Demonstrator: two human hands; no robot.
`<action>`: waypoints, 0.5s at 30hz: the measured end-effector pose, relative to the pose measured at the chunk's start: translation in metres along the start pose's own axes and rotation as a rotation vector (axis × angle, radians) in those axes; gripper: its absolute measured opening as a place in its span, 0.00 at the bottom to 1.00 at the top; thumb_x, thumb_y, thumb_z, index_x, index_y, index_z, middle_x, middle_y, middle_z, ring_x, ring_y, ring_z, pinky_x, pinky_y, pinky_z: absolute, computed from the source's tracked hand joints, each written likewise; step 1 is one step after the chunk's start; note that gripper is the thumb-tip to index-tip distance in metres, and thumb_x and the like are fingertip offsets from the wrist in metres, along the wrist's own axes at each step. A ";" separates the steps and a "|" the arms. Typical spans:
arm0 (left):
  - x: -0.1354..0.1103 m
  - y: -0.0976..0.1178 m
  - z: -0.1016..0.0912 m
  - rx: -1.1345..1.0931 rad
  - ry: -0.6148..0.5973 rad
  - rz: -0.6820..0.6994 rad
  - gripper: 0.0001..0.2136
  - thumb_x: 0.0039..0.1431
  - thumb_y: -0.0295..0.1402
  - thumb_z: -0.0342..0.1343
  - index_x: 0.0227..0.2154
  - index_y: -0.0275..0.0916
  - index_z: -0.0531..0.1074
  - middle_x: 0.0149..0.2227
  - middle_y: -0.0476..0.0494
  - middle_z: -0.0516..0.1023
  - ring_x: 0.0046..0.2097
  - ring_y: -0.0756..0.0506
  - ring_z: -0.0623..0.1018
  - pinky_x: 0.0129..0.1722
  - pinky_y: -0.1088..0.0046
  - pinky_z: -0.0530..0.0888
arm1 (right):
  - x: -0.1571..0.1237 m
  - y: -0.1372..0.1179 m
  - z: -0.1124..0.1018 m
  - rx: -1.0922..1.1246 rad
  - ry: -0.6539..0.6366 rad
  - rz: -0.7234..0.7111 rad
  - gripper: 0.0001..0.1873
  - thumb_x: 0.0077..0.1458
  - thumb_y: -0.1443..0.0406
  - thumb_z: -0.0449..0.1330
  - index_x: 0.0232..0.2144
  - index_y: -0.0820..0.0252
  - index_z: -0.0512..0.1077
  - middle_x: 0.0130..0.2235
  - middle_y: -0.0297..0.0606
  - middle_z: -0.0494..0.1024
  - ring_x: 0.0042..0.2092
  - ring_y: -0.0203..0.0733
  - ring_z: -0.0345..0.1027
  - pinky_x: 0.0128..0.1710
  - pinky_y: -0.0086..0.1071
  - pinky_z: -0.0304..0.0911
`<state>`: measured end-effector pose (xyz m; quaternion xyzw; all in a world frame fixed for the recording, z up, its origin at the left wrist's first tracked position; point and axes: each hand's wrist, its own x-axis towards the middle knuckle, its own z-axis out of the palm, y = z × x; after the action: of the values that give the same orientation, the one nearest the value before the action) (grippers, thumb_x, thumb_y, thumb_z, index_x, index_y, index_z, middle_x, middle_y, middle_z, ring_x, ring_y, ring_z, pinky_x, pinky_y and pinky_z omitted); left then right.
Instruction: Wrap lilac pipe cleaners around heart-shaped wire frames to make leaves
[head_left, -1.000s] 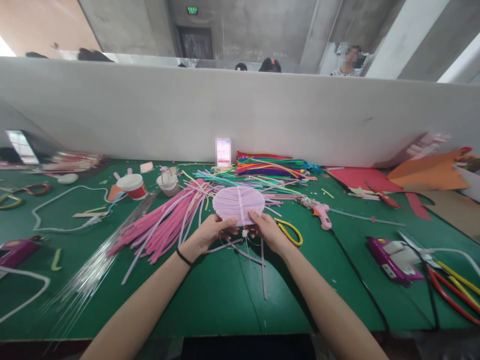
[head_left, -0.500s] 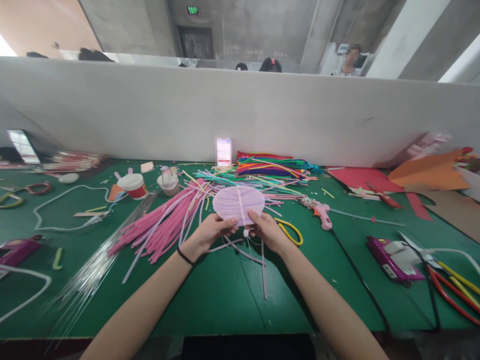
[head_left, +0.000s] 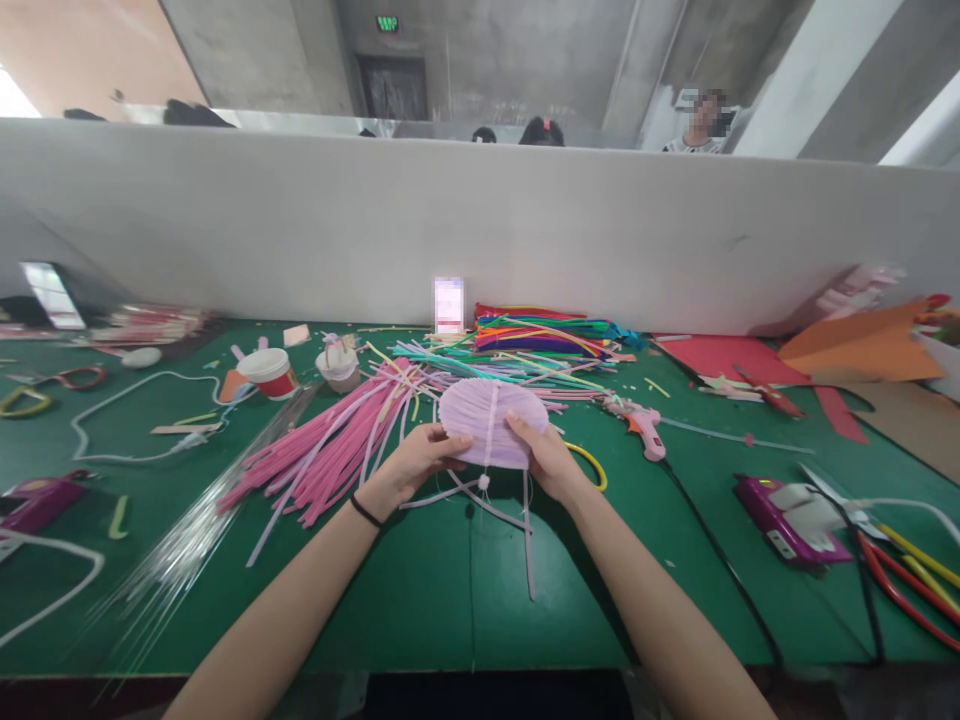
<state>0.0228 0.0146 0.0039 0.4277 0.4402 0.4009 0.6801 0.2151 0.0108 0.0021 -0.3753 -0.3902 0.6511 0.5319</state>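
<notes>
A flat, rounded lilac piece made of pipe cleaners laid side by side (head_left: pixel 469 415), with a paler strip down its middle, is held above the table in both hands. My left hand (head_left: pixel 416 462) pinches its lower left edge, thumb on top. My right hand (head_left: pixel 551 455) grips the right side, thumb lying on the face and the other fingers mostly hidden beneath. A small pale bead-like knob (head_left: pixel 484 482) hangs at the lower edge with thin wire near it. Loose lilac pipe cleaners (head_left: pixel 529 560) lie on the table below.
Pink pipe cleaners (head_left: pixel 322 450) and clear thin rods (head_left: pixel 187 540) lie to the left, near a paper cup (head_left: pixel 276 378). Multicoloured pipe cleaners (head_left: pixel 540 335) are at the back. A pink glue gun (head_left: pixel 645 430), a purple power strip (head_left: pixel 791 525) and scissors (head_left: pixel 900 560) lie right.
The lilac piece has shifted slightly right and toward me, tilting a little. My right hand has moved farther up its right side; my left hand stays at the lower left edge.
</notes>
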 end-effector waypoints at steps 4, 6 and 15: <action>0.001 -0.002 0.005 -0.084 0.005 -0.027 0.15 0.45 0.34 0.67 0.35 0.32 0.77 0.41 0.36 0.80 0.36 0.46 0.79 0.37 0.71 0.75 | -0.002 -0.003 0.003 0.053 0.000 -0.002 0.24 0.38 0.57 0.70 0.40 0.59 0.75 0.40 0.39 0.80 0.41 0.47 0.74 0.46 0.41 0.67; 0.001 -0.002 0.007 -0.128 0.004 -0.025 0.15 0.44 0.33 0.68 0.36 0.31 0.77 0.41 0.35 0.80 0.37 0.45 0.79 0.41 0.70 0.75 | -0.002 -0.002 0.004 0.047 -0.015 -0.001 0.24 0.38 0.57 0.70 0.39 0.59 0.75 0.40 0.39 0.80 0.41 0.48 0.74 0.47 0.43 0.66; 0.001 -0.004 0.003 -0.166 -0.039 0.012 0.18 0.44 0.30 0.68 0.40 0.31 0.77 0.38 0.37 0.82 0.41 0.43 0.80 0.45 0.69 0.74 | 0.000 0.003 0.001 0.015 -0.010 0.024 0.21 0.39 0.56 0.69 0.37 0.60 0.76 0.39 0.40 0.81 0.43 0.49 0.74 0.48 0.44 0.65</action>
<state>0.0267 0.0138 0.0006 0.3803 0.3895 0.4319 0.7192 0.2133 0.0103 0.0000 -0.3729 -0.3833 0.6622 0.5248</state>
